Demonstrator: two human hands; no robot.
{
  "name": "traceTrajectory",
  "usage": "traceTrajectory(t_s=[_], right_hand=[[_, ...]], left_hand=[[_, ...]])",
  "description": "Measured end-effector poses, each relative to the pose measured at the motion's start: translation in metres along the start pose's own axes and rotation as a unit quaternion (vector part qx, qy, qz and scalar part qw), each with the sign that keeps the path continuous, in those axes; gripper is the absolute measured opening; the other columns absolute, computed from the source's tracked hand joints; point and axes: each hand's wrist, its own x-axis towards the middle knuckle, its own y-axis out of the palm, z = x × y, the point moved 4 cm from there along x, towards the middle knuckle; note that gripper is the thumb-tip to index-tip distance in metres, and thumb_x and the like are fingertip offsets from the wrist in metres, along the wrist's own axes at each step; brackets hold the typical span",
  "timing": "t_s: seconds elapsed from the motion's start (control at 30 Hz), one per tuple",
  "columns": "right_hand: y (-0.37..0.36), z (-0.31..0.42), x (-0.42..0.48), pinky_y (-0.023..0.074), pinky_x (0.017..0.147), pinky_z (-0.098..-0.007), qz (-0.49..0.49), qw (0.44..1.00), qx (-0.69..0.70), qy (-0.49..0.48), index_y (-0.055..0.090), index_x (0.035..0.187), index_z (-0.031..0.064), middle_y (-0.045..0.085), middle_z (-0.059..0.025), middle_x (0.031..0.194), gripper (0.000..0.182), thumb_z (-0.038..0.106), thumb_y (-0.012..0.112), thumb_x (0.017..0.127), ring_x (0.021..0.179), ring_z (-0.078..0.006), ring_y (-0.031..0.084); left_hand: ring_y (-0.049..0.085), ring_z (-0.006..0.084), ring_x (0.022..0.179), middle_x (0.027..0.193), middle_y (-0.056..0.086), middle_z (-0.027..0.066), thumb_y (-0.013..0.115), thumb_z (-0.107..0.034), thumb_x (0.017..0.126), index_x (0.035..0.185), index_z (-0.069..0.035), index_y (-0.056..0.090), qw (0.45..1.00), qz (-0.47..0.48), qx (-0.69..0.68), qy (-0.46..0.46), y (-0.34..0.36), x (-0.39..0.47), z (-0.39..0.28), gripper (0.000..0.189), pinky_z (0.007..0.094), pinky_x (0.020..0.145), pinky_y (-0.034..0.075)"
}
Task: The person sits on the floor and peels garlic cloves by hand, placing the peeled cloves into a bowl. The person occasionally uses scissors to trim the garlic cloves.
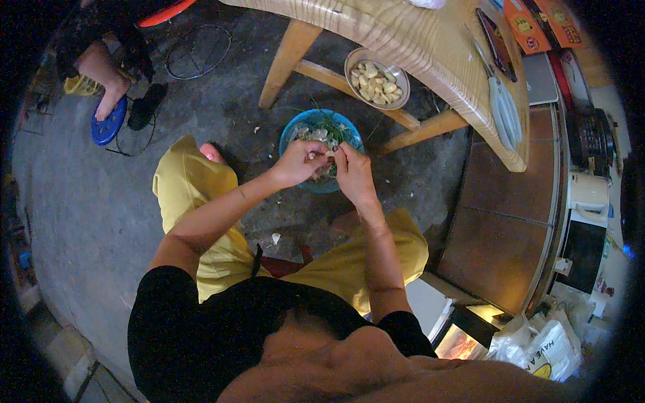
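Note:
My left hand point(301, 163) and my right hand point(353, 173) meet above a blue plastic basin point(323, 190) on the floor. Between their fingertips is a small pale garlic clove point(329, 153), gripped from both sides and partly hidden by the fingers. Pale garlic skins point(318, 134) and green stalks point(330, 126) lie in the basin under the hands. Beyond the basin, to the upper right, a bowl point(351, 92) holds several peeled garlic cloves point(374, 83).
A wooden table point(398, 27) with splayed legs point(289, 63) stands at the upper right, bearing scissors point(504, 111) and a phone point(496, 45). Another person's bare foot point(112, 98) rests near a blue slipper point(108, 126). Scraps of skin point(275, 238) lie on the floor.

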Motion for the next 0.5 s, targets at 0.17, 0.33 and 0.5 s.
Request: traceTrajectory(t_s=[0.17,0.33,0.5], right_hand=[[0.018,-0.03,-0.013,0.0323,0.046,-0.0256,0.01,0.956,0.235,0.178,0.052,0.078,0.0039,0.046,-0.0003,0.059,0.022,0.015,0.049,0.097,0.049,-0.01,0.041],[0.015,-0.013,-0.01,0.0268,0.045,-0.0228,0.015,0.875,0.398,0.274,0.052,0.079,0.007,0.04,0.0044,0.059,0.022,0.016,0.046,0.099,0.05,-0.0044,0.035],[0.013,-0.006,-0.007,0.0278,0.044,-0.0223,0.018,0.9,0.362,0.242,0.053,0.079,0.0067,0.043,0.0045,0.06,0.023,0.017,0.046,0.099,0.049,-0.0039,0.037]], left_hand=[[0.061,0.0102,0.069,0.079,0.065,0.0061,0.06,-0.002,0.086,0.094,0.003,0.064,0.999,-0.014,0.034,0.028,-0.002,-0.002,-0.016,0.01,0.0262,0.058,0.05],[0.06,0.0094,0.068,0.085,0.066,0.0048,0.06,0.0,0.087,0.098,0.002,0.065,0.996,-0.035,-0.078,0.012,-0.003,0.0,-0.014,0.012,0.0248,0.057,0.05],[0.057,0.0071,0.067,0.084,0.066,0.0031,0.06,-0.001,0.087,0.106,0.0,0.065,0.999,-0.038,-0.03,0.003,-0.004,0.002,-0.009,0.02,0.0233,0.059,0.049]])
